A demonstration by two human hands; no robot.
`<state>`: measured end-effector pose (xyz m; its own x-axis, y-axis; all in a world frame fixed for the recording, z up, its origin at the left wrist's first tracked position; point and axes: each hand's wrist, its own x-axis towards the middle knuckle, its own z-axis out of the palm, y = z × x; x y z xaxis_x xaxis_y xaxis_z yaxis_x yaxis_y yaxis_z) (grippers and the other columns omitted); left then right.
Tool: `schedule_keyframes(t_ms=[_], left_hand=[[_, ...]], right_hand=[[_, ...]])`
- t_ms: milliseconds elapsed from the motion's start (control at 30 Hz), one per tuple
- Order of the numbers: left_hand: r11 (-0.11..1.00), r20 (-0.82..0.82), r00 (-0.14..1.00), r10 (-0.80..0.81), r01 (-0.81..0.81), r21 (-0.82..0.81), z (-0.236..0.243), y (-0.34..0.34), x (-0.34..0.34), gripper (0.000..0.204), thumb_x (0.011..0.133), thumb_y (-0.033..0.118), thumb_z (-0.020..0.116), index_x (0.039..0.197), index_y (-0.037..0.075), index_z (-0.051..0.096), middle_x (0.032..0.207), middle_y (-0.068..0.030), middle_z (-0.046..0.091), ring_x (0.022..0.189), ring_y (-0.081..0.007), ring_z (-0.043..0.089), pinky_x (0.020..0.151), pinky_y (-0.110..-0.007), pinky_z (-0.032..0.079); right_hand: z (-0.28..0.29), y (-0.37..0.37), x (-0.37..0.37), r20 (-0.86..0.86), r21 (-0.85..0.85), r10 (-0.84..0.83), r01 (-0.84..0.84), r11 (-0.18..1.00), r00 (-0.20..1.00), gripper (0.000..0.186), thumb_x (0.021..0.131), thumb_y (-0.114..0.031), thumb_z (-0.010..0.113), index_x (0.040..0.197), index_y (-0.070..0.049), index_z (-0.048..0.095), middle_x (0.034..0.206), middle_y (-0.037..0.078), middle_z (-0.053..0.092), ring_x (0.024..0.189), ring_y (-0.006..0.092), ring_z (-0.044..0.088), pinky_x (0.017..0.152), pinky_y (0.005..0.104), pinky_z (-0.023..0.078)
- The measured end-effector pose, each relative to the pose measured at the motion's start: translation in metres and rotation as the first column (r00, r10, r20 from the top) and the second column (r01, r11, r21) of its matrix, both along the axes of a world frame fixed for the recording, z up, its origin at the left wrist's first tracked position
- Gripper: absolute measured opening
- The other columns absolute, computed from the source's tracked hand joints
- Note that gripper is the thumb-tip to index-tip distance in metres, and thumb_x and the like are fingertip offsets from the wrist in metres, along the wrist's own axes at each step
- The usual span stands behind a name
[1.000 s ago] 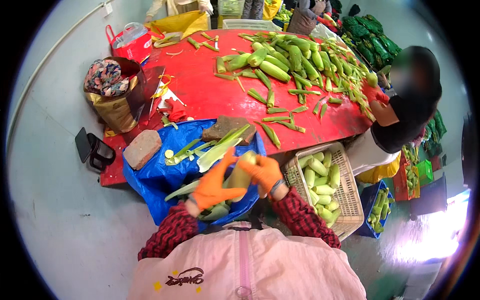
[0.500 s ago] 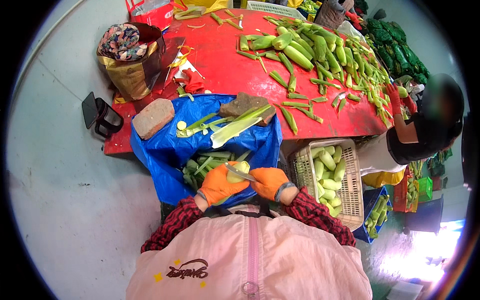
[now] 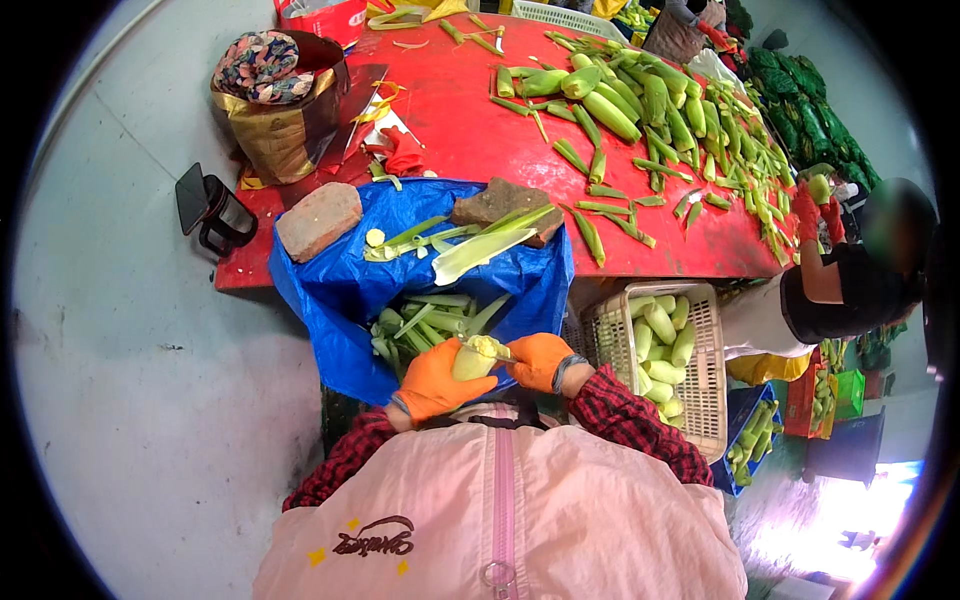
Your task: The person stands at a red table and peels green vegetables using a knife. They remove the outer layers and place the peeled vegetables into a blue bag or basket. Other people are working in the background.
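Note:
In orange gloves, both my hands work close together over the blue plastic sheet (image 3: 330, 330). My left hand (image 3: 436, 384) is wrapped round a pale green ear of corn (image 3: 474, 362), its yellowish cut end facing up. My right hand (image 3: 541, 361) grips a small knife (image 3: 504, 359); its blade lies against the cut end and shows only in part. Below the ear, stripped husks (image 3: 440, 316) fill the hollow of the sheet. On the sheet's upper part lie a long pale husk leaf (image 3: 480, 255) and a round cut-off slice (image 3: 375, 238).
Two bricks (image 3: 319, 222) weigh the sheet down on the red table (image 3: 460, 110). Unpeeled corn (image 3: 612, 112) is heaped across it. To my right stands a cream basket (image 3: 707, 400) of peeled ears, with a blue crate (image 3: 738, 410) behind. A co-worker (image 3: 840, 290) stands at the right.
The ear has tipped so its cut end faces up, and the knife has moved from lying across the ear to its right edge. The whole view has shifted slightly.

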<state>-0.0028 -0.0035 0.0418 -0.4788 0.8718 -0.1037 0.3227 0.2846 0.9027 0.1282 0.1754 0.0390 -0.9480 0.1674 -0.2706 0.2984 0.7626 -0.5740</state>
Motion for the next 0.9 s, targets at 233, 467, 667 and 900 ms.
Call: schedule_keyframes(t_ms=[233,467,667,900], left_hand=[[0.960,0.385,0.882,-0.273,0.275,0.051,-0.003,-0.001,-0.023,0.048,0.075,0.032,0.077,0.110,0.003,0.065,0.095,-0.0095,0.069,0.088,-0.0162,0.065,0.078,-0.032,0.051],[0.950,-0.221,0.969,0.109,-0.168,-0.264,-0.012,-0.003,0.015,0.066,0.067,0.060,0.072,0.097,0.002,0.066,0.091,-0.0212,0.068,0.084,-0.0375,0.066,0.071,-0.044,0.053],[0.993,0.264,0.963,-0.049,0.075,-0.090,-0.027,-0.018,-0.010,0.058,0.068,0.043,0.080,0.104,0.000,0.064,0.094,-0.0157,0.068,0.088,-0.0266,0.066,0.078,-0.037,0.051],[0.988,0.083,0.996,0.045,-0.032,-0.153,-0.015,-0.019,-0.006,0.054,0.069,0.041,0.077,0.103,0.001,0.064,0.097,-0.0165,0.068,0.088,-0.0305,0.066,0.078,-0.038,0.051]], right_hand=[[0.002,-0.007,0.003,0.038,-0.133,0.070,-0.064,0.989,0.997,0.025,0.084,-0.027,0.054,0.095,-0.010,0.068,0.086,0.019,0.066,0.084,0.0386,0.062,0.072,0.0469,0.048],[0.006,-0.014,0.002,0.245,-0.062,-0.028,0.044,0.997,0.969,0.029,0.083,-0.032,0.054,0.092,-0.008,0.068,0.090,0.021,0.066,0.089,0.0400,0.062,0.077,0.0473,0.049],[-0.019,-0.020,0.014,0.102,-0.154,-0.007,0.023,0.988,0.995,0.025,0.083,-0.028,0.053,0.085,-0.007,0.067,0.083,0.020,0.066,0.081,0.0399,0.062,0.071,0.0466,0.049],[-0.003,-0.030,-0.006,0.182,-0.102,0.060,-0.042,0.994,0.982,0.029,0.085,-0.031,0.052,0.092,-0.008,0.068,0.088,0.021,0.066,0.086,0.0417,0.061,0.075,0.0478,0.048]])
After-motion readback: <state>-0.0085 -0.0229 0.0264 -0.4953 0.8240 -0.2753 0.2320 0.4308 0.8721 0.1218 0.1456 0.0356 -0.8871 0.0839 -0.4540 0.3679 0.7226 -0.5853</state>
